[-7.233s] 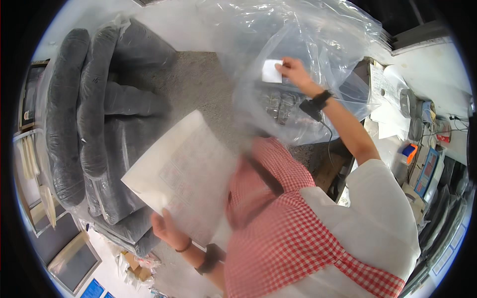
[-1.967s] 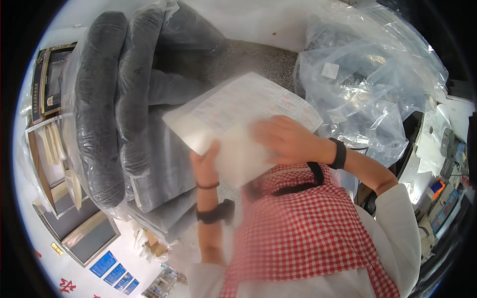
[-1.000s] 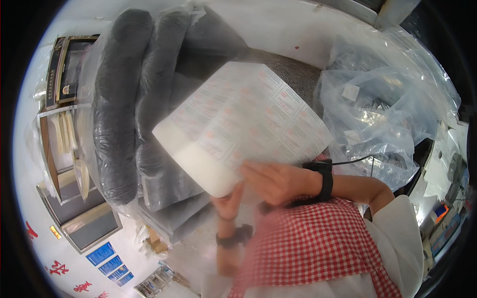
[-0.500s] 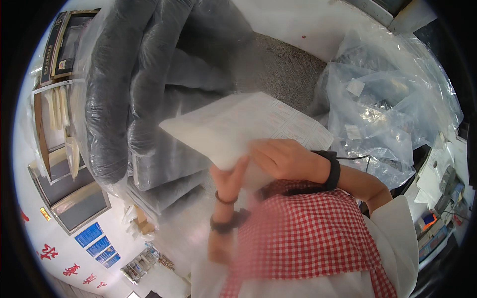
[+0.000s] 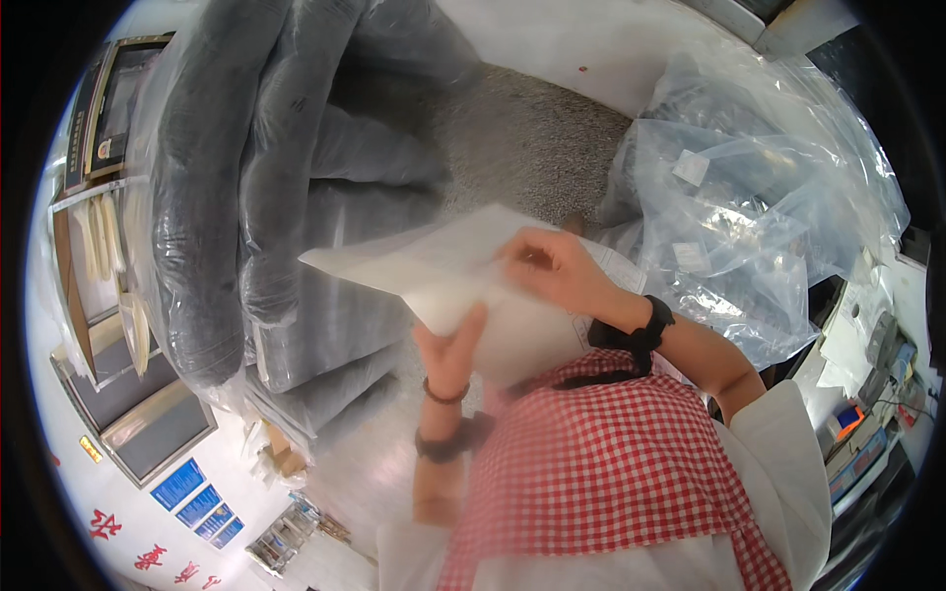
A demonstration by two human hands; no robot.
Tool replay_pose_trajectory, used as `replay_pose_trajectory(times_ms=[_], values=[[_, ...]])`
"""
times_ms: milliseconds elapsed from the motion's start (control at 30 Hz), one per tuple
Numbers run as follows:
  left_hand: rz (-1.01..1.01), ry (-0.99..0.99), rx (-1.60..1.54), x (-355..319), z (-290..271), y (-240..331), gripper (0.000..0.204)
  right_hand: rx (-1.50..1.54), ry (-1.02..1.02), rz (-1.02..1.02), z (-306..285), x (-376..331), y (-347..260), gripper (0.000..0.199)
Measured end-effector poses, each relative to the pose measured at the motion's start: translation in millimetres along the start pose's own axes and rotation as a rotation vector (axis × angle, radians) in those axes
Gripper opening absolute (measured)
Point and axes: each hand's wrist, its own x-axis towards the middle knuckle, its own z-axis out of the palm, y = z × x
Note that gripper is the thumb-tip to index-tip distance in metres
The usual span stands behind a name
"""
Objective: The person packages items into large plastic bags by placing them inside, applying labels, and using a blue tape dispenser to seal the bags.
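Two labels (image 5: 691, 167) are on the bag (image 5: 737, 163). My left hand (image 5: 448, 353) pinches the sheet (image 5: 458, 278), seemingly unfinished; what my right hand (image 5: 564, 276) grips is unclear.

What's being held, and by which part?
White sheet, by its near edge, in the left hand. Right hand is over the sheet; can't tell if it grips.

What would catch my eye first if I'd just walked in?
Probably the red-and-white checked apron, bright at the lower middle, and just above it the pale sheet, gripped by the left hand with the right hand over it. Then come the big dark plastic-wrapped bundles filling the left side, and the crumpled clear plastic on the right.
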Motion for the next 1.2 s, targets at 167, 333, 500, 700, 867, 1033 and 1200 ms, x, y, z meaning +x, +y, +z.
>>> replay_pose_trajectory(times_ms=[167, 333, 500, 700, 867, 1033, 1200], values=[[-0.094, 0.009, -0.219, 20.6, 14.0, 5.1, 0.032, 0.476, 0.211, 0.235, -23.2, 10.4, 5.5, 0.021], [-0.187, 0.015, -0.007, 28.6, 15.6, -20.0, 0.032, 1.226, 0.302, 0.021, -69.5, -6.9, 10.9, 0.022], [-0.178, 0.173, -0.103, 39.2, 7.7, -6.0, 0.03, 0.17, 0.278, -0.074, -158.4, -59.5, -88.9, 0.015], [-0.121, 0.06, -0.158, 75.4, 10.8, -12.1, 0.04, -0.896, 0.448, -0.077, -360.9, -109.7, -164.2, 0.015], [-0.147, 0.026, -0.22, 93.8, 28.5, -3.0, 0.037, -0.82, 0.118, 0.485, -425.3, -92.4, -143.9, 0.02], [-0.149, -0.052, -0.105, 99.1, 34.6, 4.1, 0.034, -0.265, -0.301, 0.864, -365.3, -91.7, -73.2, 0.025], [-0.131, -0.209, -0.116, 98.2, 41.7, -12.9, 0.031, 0.185, 0.141, 0.387, -387.0, -121.9, 16.5, 0.032]])
